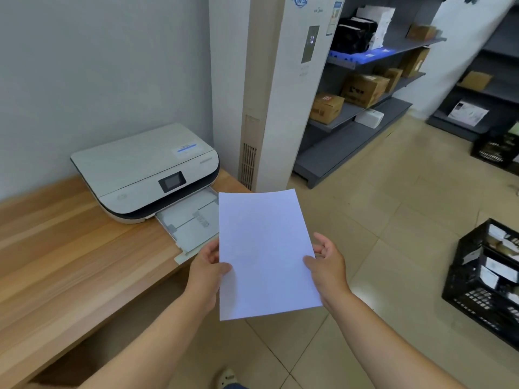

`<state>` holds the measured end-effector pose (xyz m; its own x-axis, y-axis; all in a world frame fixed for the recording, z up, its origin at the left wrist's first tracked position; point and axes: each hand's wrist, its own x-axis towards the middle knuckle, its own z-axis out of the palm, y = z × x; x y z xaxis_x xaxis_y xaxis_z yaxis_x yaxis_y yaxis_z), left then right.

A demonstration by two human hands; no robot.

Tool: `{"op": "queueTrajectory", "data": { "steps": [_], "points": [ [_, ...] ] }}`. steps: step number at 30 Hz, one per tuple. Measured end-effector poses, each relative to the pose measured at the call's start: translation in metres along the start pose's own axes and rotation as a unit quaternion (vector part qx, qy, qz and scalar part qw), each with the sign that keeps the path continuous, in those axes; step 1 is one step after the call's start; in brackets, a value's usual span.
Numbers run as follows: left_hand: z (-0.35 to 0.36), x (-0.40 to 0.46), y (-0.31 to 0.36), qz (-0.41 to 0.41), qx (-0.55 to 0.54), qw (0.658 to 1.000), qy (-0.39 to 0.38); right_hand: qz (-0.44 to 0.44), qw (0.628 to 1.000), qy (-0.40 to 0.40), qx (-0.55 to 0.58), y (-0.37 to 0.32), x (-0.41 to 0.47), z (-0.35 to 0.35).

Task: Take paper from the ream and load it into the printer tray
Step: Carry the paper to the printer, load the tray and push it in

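**Fingers of both hands holding paper beside the printer tray**

Fingers (310,261) of the right hand (330,272) pinch the right edge of a white stack of paper (265,254), thumb on top; whether it is one sheet or several cannot be told. The left hand (207,272) grips the opposite edge, its thumb lying on the sheet. Held in the air, the paper sits just right of the printer (146,171) and overlaps the right end of the pulled-out tray (191,223), which extends from the printer's front. The printer rests on a wooden table (70,248) against a grey wall. Farther right of the printer stand shelves (362,108) with cardboard boxes and a black crate (483,284) on the tiled floor.
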<state>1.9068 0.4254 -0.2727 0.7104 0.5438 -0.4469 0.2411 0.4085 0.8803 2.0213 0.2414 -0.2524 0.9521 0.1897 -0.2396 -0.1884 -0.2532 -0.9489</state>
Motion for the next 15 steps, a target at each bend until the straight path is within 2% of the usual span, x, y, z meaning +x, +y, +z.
{"op": "queueTrajectory", "data": {
  "steps": [8, 15],
  "points": [
    [0.009, 0.085, 0.023, -0.038, -0.038, 0.998, 0.033, 0.010, 0.999, -0.026, -0.029, -0.019, 0.089, 0.038],
    [-0.001, 0.121, 0.033, -0.046, -0.075, 0.993, 0.080, 0.029, 0.996, -0.070, -0.049, -0.026, 0.137, 0.073]
  ]
}}
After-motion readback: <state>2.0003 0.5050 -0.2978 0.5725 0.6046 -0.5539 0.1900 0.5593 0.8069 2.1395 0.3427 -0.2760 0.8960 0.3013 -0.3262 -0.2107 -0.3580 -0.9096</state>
